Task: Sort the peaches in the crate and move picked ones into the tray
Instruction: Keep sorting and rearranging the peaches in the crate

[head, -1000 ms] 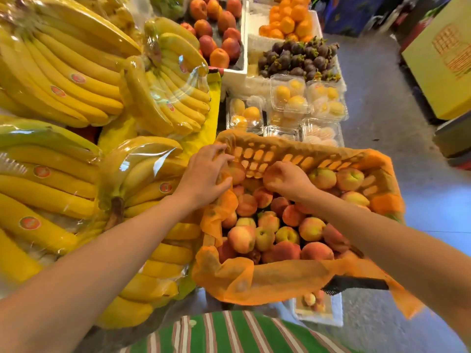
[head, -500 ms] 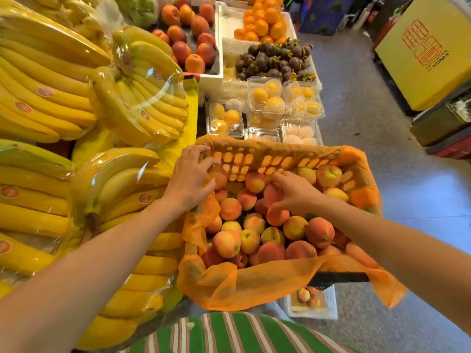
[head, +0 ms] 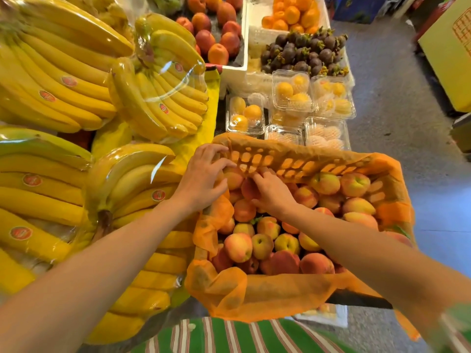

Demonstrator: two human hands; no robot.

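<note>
The crate [head: 300,161], lined with orange mesh, is full of yellow-red peaches [head: 262,245]. My left hand [head: 204,177] is at the crate's far left corner, with fingers and thumb curled round a pale peach [head: 234,179] against the wall. Right beside it, my right hand [head: 274,193] grips a darker red peach [head: 247,190], its fingers wrapped over the top. The two hands almost touch. A white tray [head: 331,313] with a few peaches shows below the crate's near edge, mostly hidden by it.
Bagged banana bunches [head: 153,93] fill the stall to the left. Behind the crate stand clear fruit boxes [head: 290,93], mangosteens [head: 303,54], oranges [head: 293,14] and a white box of red fruit [head: 216,39]. Grey floor [head: 397,123] lies to the right.
My right hand has moved left across the crate with a red peach, ending next to my left hand. My left hand stays at the far left corner. The view shifted slightly.
</note>
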